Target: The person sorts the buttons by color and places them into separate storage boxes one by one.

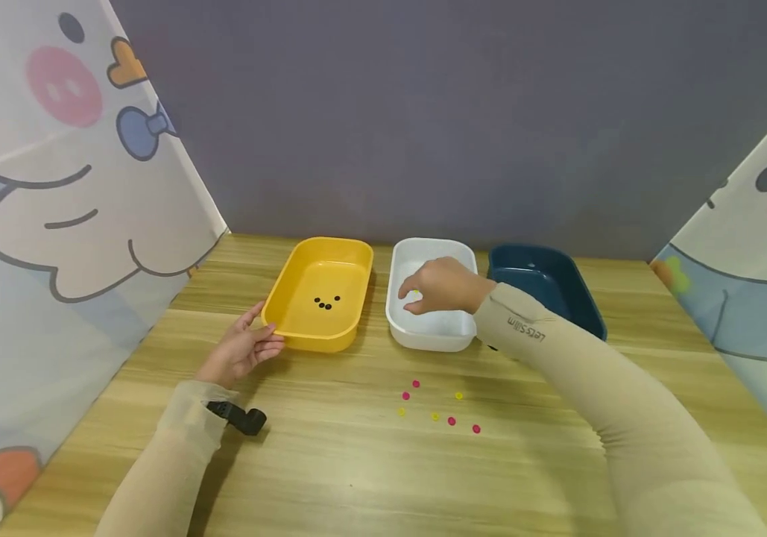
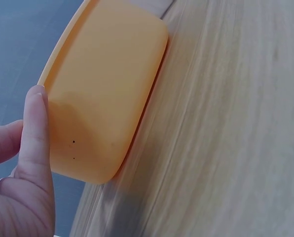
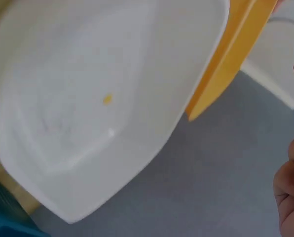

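Observation:
My left hand (image 1: 238, 350) holds the near left corner of a yellow tray (image 1: 312, 341), one digit straight against its wall with the tip at the rim. Several small black buttons (image 1: 328, 306) lie on that tray's floor. Over a white tray (image 1: 426, 341) hovers my right hand (image 1: 446, 286), thumb and forefinger spread apart with nothing gripped between them. A yellow button (image 3: 107, 98) shows inside the white tray, below the hand. On the table in front lie several pink buttons (image 1: 452, 421) and yellow buttons (image 1: 435, 417).
A dark blue tray (image 1: 578, 294) stands right of the white one, partly hidden by my right forearm. All three trays are in a row on the wooden table (image 1: 329, 462), before a grey wall (image 1: 423, 112). Cartoon-printed cloths (image 1: 108, 224) hang at both sides.

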Demonstrator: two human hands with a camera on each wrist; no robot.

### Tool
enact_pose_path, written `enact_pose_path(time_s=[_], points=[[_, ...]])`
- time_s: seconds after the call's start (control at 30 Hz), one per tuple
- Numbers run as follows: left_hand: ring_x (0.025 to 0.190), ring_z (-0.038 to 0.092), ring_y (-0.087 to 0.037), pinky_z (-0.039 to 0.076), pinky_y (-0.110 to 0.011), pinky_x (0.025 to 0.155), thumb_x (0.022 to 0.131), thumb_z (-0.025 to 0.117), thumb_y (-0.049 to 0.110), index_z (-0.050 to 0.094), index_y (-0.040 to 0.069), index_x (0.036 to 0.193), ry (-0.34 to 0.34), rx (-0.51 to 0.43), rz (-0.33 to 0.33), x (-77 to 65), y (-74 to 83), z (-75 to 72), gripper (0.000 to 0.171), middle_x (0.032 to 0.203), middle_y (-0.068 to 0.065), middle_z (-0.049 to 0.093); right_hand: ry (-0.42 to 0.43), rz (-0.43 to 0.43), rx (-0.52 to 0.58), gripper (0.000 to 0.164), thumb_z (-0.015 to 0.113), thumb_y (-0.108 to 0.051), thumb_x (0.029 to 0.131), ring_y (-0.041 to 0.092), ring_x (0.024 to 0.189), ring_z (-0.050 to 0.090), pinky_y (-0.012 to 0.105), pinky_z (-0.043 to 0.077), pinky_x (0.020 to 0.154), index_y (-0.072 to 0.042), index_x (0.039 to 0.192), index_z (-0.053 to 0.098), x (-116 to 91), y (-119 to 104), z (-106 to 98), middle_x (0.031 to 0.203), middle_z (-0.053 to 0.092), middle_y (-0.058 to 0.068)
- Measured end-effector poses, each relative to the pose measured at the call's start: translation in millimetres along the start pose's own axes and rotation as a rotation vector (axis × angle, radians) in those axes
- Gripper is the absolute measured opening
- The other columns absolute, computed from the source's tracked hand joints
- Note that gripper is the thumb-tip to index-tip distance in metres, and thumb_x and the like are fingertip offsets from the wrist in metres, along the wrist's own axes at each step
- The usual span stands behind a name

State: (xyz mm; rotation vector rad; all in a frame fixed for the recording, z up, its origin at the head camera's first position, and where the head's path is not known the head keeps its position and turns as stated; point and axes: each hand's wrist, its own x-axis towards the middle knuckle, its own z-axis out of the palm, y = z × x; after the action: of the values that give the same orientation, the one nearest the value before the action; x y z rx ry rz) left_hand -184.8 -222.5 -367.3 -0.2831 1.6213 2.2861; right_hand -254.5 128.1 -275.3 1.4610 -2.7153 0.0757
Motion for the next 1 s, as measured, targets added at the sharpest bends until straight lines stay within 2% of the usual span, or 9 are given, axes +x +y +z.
enact_pose_path(time_s=[0.2,0.3,0.4,0.5,0.57,0.73,0.83,0.97,1.0], points=[[0.06,0.069,-0.015,0.059,-0.024,0.061,0.103,0.038,0.002,-0.003,0.022,0.155,-0.024,-0.028,-0.001,0.8,1.8,0.3,0.069,0.07,-0.009,0.069,0.015,-0.076,0.071,0.016,0.074,-0.021,0.083,0.007,0.056,0.054,0.024,0.051,0.059,-0.014,0.098,0.076,-18,-17,8,0.078,0.072,-0.004],[0.06,0.069,-0.015,0.059,-0.025,0.061,0.102,0.038,0.002,-0.003,0.022,0.155,-0.032,-0.039,-0.005,2.7,2.1,0.0,0.07,0.07,-0.009,0.069,0.004,-0.078,0.121,0.017,0.074,-0.02,0.083,0.003,0.053,0.05,0.021,0.049,0.057,-0.012,0.098,0.076,-25,-22,11,0.073,0.07,-0.004],[0.061,0.069,-0.016,0.059,-0.026,0.062,0.102,0.04,0.001,-0.003,0.023,0.155,-0.033,-0.057,-0.009,3.0,2.3,-1.9,0.072,0.071,-0.01,0.069,-0.037,-0.06,0.18,0.017,0.073,-0.02,0.084,0.0,0.049,0.039,0.017,0.042,0.053,-0.012,0.099,0.076,-29,-32,14,0.058,0.061,-0.007],[0.061,0.069,-0.016,0.06,-0.026,0.062,0.102,0.04,0.001,-0.004,0.023,0.155,-0.031,-0.07,-0.009,2.2,2.8,-4.2,0.073,0.07,-0.01,0.069,-0.071,-0.079,0.207,0.016,0.072,-0.019,0.084,-0.001,0.048,0.028,0.016,0.035,0.049,-0.013,0.099,0.076,-32,-44,17,0.049,0.049,-0.01],[0.06,0.069,-0.016,0.059,-0.026,0.061,0.102,0.039,0.001,-0.004,0.023,0.155,-0.026,-0.076,-0.003,0.5,3.5,-5.9,0.072,0.069,-0.01,0.069,-0.079,-0.115,0.198,0.017,0.072,-0.019,0.083,-0.001,0.048,0.028,0.015,0.034,0.047,-0.013,0.098,0.076,-32,-50,20,0.048,0.049,-0.008],[0.061,0.069,-0.015,0.06,-0.026,0.061,0.102,0.039,0.002,-0.004,0.022,0.155,-0.025,-0.082,0.003,-1.5,4.6,-5.8,0.071,0.069,-0.009,0.069,-0.094,-0.173,0.18,0.016,0.073,-0.019,0.083,0.0,0.05,0.04,0.014,0.04,0.05,-0.013,0.098,0.077,-38,-59,31,0.063,0.067,-0.006],[0.062,0.069,-0.015,0.06,-0.026,0.063,0.102,0.041,0.002,-0.004,0.022,0.155,-0.025,-0.082,-0.002,-1.7,4.4,-4.3,0.073,0.07,-0.01,0.069,-0.104,-0.173,0.202,0.017,0.073,-0.019,0.084,-0.001,0.05,0.038,0.013,0.037,0.047,-0.013,0.099,0.077,-42,-62,39,0.065,0.067,-0.006],[0.063,0.069,-0.015,0.06,-0.027,0.064,0.101,0.042,0.002,-0.005,0.023,0.155,-0.019,-0.081,-0.007,-1.8,3.7,-2.7,0.074,0.071,-0.01,0.069,-0.075,-0.2,0.211,0.016,0.073,-0.019,0.084,-0.002,0.047,0.035,0.011,0.031,0.044,-0.012,0.098,0.077,-46,-61,55,0.06,0.064,-0.006],[0.063,0.069,-0.015,0.06,-0.026,0.064,0.101,0.042,0.002,-0.005,0.023,0.155,-0.018,-0.08,-0.006,-1.7,3.4,-2.7,0.074,0.072,-0.01,0.069,-0.066,-0.21,0.212,0.016,0.073,-0.019,0.083,-0.001,0.047,0.038,0.011,0.032,0.044,-0.012,0.097,0.077,-47,-61,59,0.065,0.067,-0.006]])
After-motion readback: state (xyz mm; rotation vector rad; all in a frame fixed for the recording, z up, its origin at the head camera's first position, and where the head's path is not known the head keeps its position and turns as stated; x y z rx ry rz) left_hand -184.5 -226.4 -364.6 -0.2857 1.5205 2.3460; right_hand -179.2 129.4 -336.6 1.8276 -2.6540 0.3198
